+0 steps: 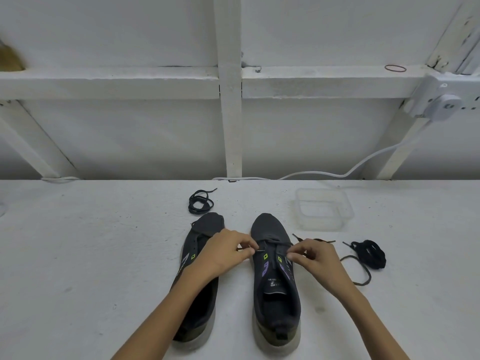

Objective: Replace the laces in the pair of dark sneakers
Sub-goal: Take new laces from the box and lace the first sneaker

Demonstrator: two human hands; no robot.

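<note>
Two dark sneakers stand side by side on the white table, toes pointing away. The left sneaker (200, 289) has no lace and its tongue is folded forward. The right sneaker (276, 281) has a dark lace (275, 242) crossing its lowest eyelets. My left hand (226, 249) pinches one lace end at the shoe's left side. My right hand (311, 255) pinches the other part of the lace at the right eyelets, and its loose end (319, 240) trails to the right. A coiled dark lace (200, 202) lies beyond the left sneaker. A bundled black lace (368, 253) lies right of my right hand.
A clear plastic container (324, 209) sits behind and right of the right sneaker. A white cable (337, 174) runs along the table's far edge up to a wall socket (441, 102). White wall framing rises behind the table.
</note>
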